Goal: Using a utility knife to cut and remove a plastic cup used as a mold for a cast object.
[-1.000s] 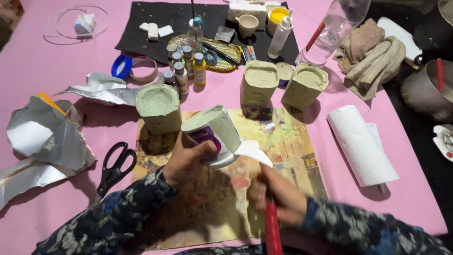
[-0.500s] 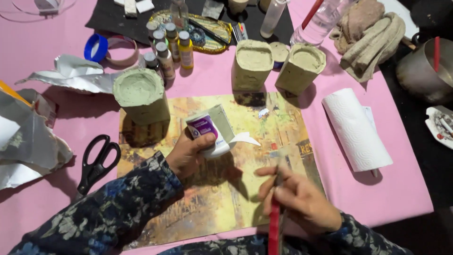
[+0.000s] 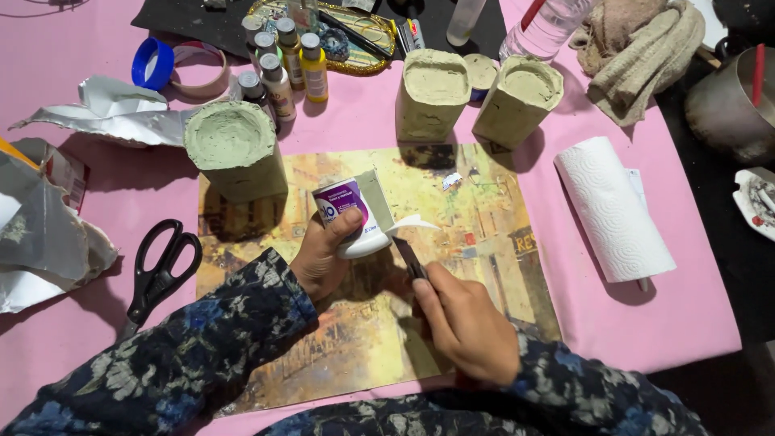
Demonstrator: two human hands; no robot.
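The left hand (image 3: 323, 258) is closed around a small white tub with a purple label (image 3: 349, 216), tilted on its side just above a printed yellowish sheet (image 3: 484, 242) that lies on the pink surface (image 3: 686, 323); the thumb presses along the tub's near side and the other fingers wrap behind it, so the open mouth faces right toward the other hand. The right hand (image 3: 464, 323) is shut on the handle of a thin dark tool (image 3: 408, 257), fingers curled tight round it, and the tool's tip meets a pale white flap (image 3: 412, 224) at the tub's mouth; whether that flap is a blade or a smear of paste cannot be told. The tub sits between the two hands, touching the left fingers and just beside the right ones. Both sleeves are dark with a pale floral print. Beyond the sheet stand three grey-green moulded blocks: one (image 3: 234, 153) to the left, two (image 3: 432, 93) (image 3: 517, 97) farther back. Black scissors (image 3: 161, 266) lie left of the sheet, near the left sleeve. A roll of white paper towel (image 3: 613, 210) lies to the right, well apart from the hands. Small paint bottles (image 3: 282, 69) cluster at the back, with crumpled foil (image 3: 113, 113) at the left
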